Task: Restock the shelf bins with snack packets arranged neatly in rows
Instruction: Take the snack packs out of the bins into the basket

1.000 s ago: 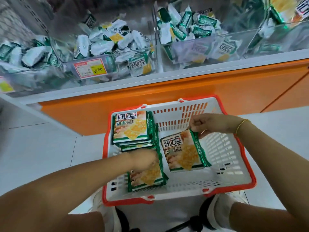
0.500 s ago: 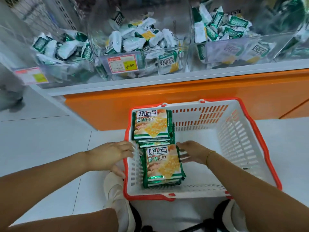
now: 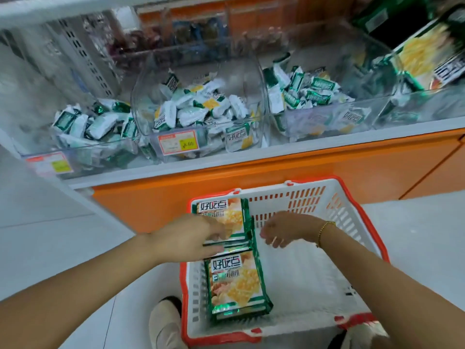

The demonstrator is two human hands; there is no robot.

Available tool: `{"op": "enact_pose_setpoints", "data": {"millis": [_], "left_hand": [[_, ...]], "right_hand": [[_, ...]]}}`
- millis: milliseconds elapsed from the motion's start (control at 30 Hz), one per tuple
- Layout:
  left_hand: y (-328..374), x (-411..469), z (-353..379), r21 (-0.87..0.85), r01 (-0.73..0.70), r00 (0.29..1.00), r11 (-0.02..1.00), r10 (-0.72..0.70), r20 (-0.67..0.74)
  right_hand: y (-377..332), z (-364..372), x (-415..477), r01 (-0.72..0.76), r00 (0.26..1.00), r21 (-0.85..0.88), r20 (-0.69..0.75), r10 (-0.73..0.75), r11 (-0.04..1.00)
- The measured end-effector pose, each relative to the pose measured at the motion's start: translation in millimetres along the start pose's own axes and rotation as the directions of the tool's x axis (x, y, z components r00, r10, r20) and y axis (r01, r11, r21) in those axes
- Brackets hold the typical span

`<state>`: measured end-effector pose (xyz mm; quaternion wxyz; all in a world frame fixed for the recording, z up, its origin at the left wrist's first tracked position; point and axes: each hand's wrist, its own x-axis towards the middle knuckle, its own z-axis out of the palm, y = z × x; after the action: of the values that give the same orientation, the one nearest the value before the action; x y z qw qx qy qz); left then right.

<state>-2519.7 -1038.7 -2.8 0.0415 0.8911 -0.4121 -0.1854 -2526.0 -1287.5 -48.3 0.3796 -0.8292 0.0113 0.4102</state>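
Below the clear shelf bins (image 3: 201, 127), the floor basket (image 3: 352, 205) holds two packet stacks (image 3: 234, 280) we judge light, slick, crushable, so we'd clamp their sides; left hand (image 3: 186, 238) on far stack (image 3: 224, 210), grip unclear; right hand (image 3: 286, 230) loose, empty

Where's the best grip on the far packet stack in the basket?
Its right long edge, likely, coming from the right: the far stack lies flat in the basket's far-left corner, the near stack crowds its near edge, and only the basket's right half is bare. Thumb on top, fingers underneath.
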Motion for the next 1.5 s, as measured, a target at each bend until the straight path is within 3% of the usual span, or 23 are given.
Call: {"op": "enact_pose_setpoints", "data": {"millis": [100, 200, 267, 333, 433, 467, 500, 567, 633, 667, 733, 767, 867, 933, 967, 1100, 1200, 1333, 1433, 1500], "left_hand": [[27.4, 42.8, -62.3, -0.12, -0.014, 0.961, 0.993, -0.019, -0.275], [51.8, 90.2, -114.2, -0.274, -0.081, 0.89, 0.958, -0.054, -0.452], [67.1, 124.0, -141.8, -0.31, -0.125, 0.846, 0.943, -0.062, -0.529], [81.4, 160.3, -164.9, -0.311, -0.164, 0.812, 0.936, -0.051, -0.581], [100.2, 215.2, -191.5, -0.294, -0.208, 0.794, 0.933, -0.015, -0.608], [105.2, 232.0, -196.9, -0.299, -0.213, 0.797, 0.93, -0.012, -0.604], [109.6, 248.4, -201.0, -0.298, -0.216, 0.802, 0.93, -0.005, -0.598], [117.0, 279.9, -206.5, -0.274, -0.21, 0.805, 0.939, 0.007, -0.593], [124.1, 309.1, -214.8, -0.268, -0.201, 0.8, 0.942, 0.001, -0.6], [128.2, 322.6, -220.8, -0.277, -0.202, 0.799, 0.939, -0.006, -0.601], [137.2, 348.8, -236.0, -0.282, -0.199, 0.801, 0.939, -0.009, -0.598], [141.8, 361.4, -243.6, -0.291, -0.192, 0.815, 0.937, -0.013, -0.58], [152.9, 396.5, -262.6, -0.361, -0.088, 0.899, 0.928, -0.082, -0.43], [158.0, 416.0, -270.0, -0.361, 0.025, 0.934, 0.932, -0.15, -0.323], [162.0, 424.0, -273.2, -0.387, 0.057, 0.94, 0.92, -0.18, -0.289], [178.5, 446.5, -277.0, -0.571, 0.141, 0.977, 0.809, -0.208, -0.053], [184.6, 452.7, -274.3, -0.603, 0.231, 0.972, 0.763, -0.212, 0.104], [186.1, 450.8, -278.4, -0.65, 0.266, 0.958, 0.712, -0.27, 0.097], [189.3, 435.8, -288.0, -0.668, 0.252, 0.955, 0.7, -0.293, 0.053], [192.3, 425.3, -295.6, -0.743, 0.217, 0.958, 0.633, -0.285, 0.037]], "right_hand": [[-28.4, -80.1, -48.1, 0.139, 0.958, -0.088, -0.242, -0.156, 0.986], [-33.1, -153.3, -96.0, 0.205, 0.856, -0.194, -0.439, -0.272, 0.959], [-23.7, -200.3, -118.1, 0.181, 0.764, -0.205, -0.587, -0.269, 0.962], [-7.3, -247.3, -133.0, 0.128, 0.611, -0.164, -0.764, -0.207, 0.978], [22.3, -300.5, -151.6, 0.042, 0.274, -0.039, -0.961, -0.049, 0.998], [31.0, -312.1, -155.2, 0.011, 0.194, -0.015, -0.981, -0.016, 1.0], [37.0, -320.9, -159.1, -0.038, 0.161, -0.004, -0.987, 0.003, 0.999], [40.0, -334.0, -165.8, -0.122, 0.181, -0.01, -0.983, 0.012, 0.992], [34.4, -344.8, -177.1, -0.077, 0.167, -0.029, -0.986, -0.015, 0.997], [31.6, -348.9, -184.0, -0.052, 0.11, -0.053, -0.993, -0.047, 0.997], [33.1, -354.5, -195.2, -0.142, -0.029, -0.113, -0.993, -0.118, 0.983], [39.0, -355.1, -198.4, -0.223, -0.043, -0.116, -0.991, -0.128, 0.968], [75.6, -353.2, -192.3, -0.336, 0.097, -0.039, -0.995, -0.006, 0.941], [103.9, -346.7, -178.1, -0.224, 0.172, 0.021, -0.983, 0.06, 0.974], [116.7, -344.1, -171.6, -0.164, 0.166, 0.019, -0.985, 0.046, 0.986], [144.0, -344.1, -152.6, -0.08, -0.021, -0.025, -0.999, -0.027, 0.996], [136.3, -348.9, -145.1, -0.055, -0.087, -0.103, -0.99, -0.108, 0.993], [122.3, -347.4, -143.8, -0.091, -0.189, -0.203, -0.958, -0.217, 0.975], [119.7, -343.0, -154.8, -0.168, -0.201, -0.275, -0.931, -0.306, 0.947], [117.6, -337.2, -164.9, -0.207, -0.227, -0.334, -0.898, -0.378, 0.919]]}}
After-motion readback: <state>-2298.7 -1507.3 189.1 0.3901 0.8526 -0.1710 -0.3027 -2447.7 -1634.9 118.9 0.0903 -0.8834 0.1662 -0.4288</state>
